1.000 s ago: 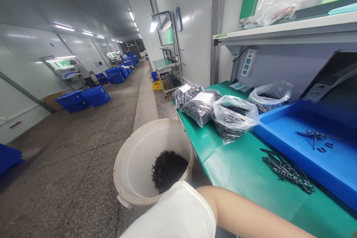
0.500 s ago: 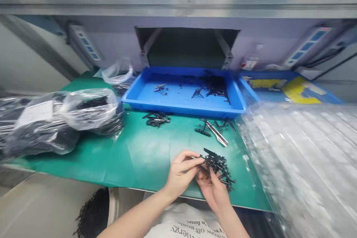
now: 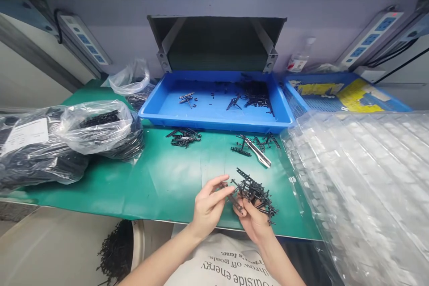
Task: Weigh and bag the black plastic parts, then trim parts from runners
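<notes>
Pinching a slotted black plastic strip [image 3: 236, 204] with the left hand [image 3: 208, 208] and clamping a tangled clump of branched black plastic pieces [image 3: 256, 194] in the right hand [image 3: 255, 224], just above the near part of the green mat [image 3: 161, 187]. Working from the left: could spill from the untied clear plastic bag [image 3: 97, 132] if knocked. Could also fall past the mat's edge into the pale bin [image 3: 67, 241] if sprung loose and flung leftward. Easily muddled with the small heap of black strips [image 3: 186, 138] if dropped beside it. Likely to snag, bend or snap where lying against the clump if tugged before being freed. Might shed several pieces at once if held too loosely in the right hand. Risky to sweep across the slim hand tool [image 3: 260, 154], of unclear kind, if reaching carelessly. Farthest right, liable to shift the ribbed clear plastic trays [image 3: 362, 178] if bumped.
</notes>
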{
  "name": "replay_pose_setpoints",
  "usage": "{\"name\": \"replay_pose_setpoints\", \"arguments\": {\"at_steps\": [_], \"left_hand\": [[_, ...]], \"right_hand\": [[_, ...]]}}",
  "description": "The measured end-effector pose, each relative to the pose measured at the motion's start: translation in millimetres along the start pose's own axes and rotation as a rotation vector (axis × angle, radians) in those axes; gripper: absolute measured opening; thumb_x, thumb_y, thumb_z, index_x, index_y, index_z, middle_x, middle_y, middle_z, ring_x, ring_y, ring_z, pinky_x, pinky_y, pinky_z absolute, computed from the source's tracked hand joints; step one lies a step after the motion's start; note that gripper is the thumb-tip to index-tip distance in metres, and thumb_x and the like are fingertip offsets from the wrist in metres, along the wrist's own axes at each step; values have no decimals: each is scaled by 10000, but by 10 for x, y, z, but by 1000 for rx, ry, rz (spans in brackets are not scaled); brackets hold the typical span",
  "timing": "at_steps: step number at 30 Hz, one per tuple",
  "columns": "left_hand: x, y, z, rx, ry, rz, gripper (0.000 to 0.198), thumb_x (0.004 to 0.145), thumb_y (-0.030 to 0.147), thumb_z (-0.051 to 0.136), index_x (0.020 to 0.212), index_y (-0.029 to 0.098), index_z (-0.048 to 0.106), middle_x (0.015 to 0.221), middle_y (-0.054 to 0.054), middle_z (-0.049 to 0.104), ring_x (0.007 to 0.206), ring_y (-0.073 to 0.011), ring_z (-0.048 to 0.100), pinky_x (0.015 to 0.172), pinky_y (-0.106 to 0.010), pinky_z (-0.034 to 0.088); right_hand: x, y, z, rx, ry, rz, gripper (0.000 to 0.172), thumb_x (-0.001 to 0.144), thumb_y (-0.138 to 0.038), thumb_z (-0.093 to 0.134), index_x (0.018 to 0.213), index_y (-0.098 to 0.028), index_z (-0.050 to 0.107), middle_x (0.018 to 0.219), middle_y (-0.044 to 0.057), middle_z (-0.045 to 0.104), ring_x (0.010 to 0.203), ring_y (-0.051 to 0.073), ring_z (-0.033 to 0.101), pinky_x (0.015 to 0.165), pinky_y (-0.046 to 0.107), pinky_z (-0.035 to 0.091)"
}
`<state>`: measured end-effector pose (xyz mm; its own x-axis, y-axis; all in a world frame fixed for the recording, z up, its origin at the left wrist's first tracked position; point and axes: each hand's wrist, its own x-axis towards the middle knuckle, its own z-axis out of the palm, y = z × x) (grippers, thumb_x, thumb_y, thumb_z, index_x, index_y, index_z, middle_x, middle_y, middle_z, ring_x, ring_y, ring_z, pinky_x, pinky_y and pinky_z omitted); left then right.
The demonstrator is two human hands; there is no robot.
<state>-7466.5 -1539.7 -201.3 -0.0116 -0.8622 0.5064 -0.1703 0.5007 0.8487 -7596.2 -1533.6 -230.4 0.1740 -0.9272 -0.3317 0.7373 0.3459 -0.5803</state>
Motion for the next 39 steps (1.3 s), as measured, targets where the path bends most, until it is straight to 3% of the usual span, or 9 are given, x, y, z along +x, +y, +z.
{"name": "replay_pose_setpoints", "arguments": {"at_steps": [4, 8, 16, 24, 27, 30, 32, 35, 39], "left_hand": [[20, 105, -9, -383, 144, -621, 246, 774, 301, 584, 997, 200, 557, 949, -51, 578, 845, -149, 593, 654, -231, 515], [56, 206, -41, -789, -30, -925, 450, 598, 527, 685, 722, 120, 537, 583, 9, 519, 499, -81, 510, 426, -164, 401], [60, 253, -7, -875, -32, -1042, 373, 532, 352, 789, 674, 96, 557, 571, -17, 575, 505, -74, 528, 459, -150, 402], [37, 297, -40, -678, -110, -940, 311, 661, 351, 700, 707, 138, 478, 806, -31, 593, 774, -158, 610, 687, -273, 495], [113, 284, -112, -678, -57, -926, 300, 685, 343, 676, 705, 153, 445, 763, 5, 556, 634, -102, 582, 594, -240, 492], [216, 248, -186, -624, -32, -961, 341, 659, 382, 689, 704, 162, 433, 495, 94, 364, 352, -3, 290, 323, -114, 249], [274, 239, -214, -595, -107, -1014, 420, 583, 435, 731, 724, 154, 453, 465, 116, 287, 339, 16, 148, 300, -118, 74], [310, 246, -213, -608, -256, -1075, 530, 456, 470, 783, 713, 141, 458, 475, 109, 342, 332, 31, 141, 307, -140, 46], [264, 220, -183, -696, -343, -1111, 486, 491, 440, 780, 644, 147, 423, 423, 131, 258, 331, 31, 108, 317, -147, 34]], "right_hand": [[-13, 27, -10, -60, 80, -45, 263, 493, -350, 797, 551, -169, 616, 510, -16, 508, 455, 54, 358, 478, 216, 334], [0, 81, -39, -115, 101, -117, 306, 486, -395, 786, 518, -170, 581, 499, -20, 474, 465, 74, 362, 455, 227, 317], [-26, 53, 24, -178, 109, -127, 319, 470, -418, 785, 506, -180, 576, 491, -24, 462, 460, 78, 332, 458, 238, 312], [-30, 30, 13, -121, 94, -106, 355, 520, -447, 760, 507, -166, 543, 442, -43, 386, 453, 72, 344, 497, 229, 339], [-35, 11, -27, -60, -18, -128, 318, 579, -375, 746, 517, -159, 521, 477, -35, 393, 451, 63, 321, 458, 209, 282], [-46, 15, -125, -74, -131, -53, 232, 644, -364, 708, 626, -172, 580, 509, -26, 412, 473, 76, 330, 470, 220, 276], [-49, 27, -189, -133, -174, -5, 232, 665, -385, 689, 655, -172, 599, 533, -12, 440, 505, 93, 361, 504, 243, 304], [-47, 42, -236, -207, -211, -7, 297, 679, -411, 670, 555, -160, 571, 539, 2, 453, 534, 110, 375, 539, 268, 318], [-44, 54, -242, -219, -219, 0, 281, 681, -429, 665, 595, -169, 602, 544, -1, 463, 535, 108, 371, 539, 264, 306]]}}
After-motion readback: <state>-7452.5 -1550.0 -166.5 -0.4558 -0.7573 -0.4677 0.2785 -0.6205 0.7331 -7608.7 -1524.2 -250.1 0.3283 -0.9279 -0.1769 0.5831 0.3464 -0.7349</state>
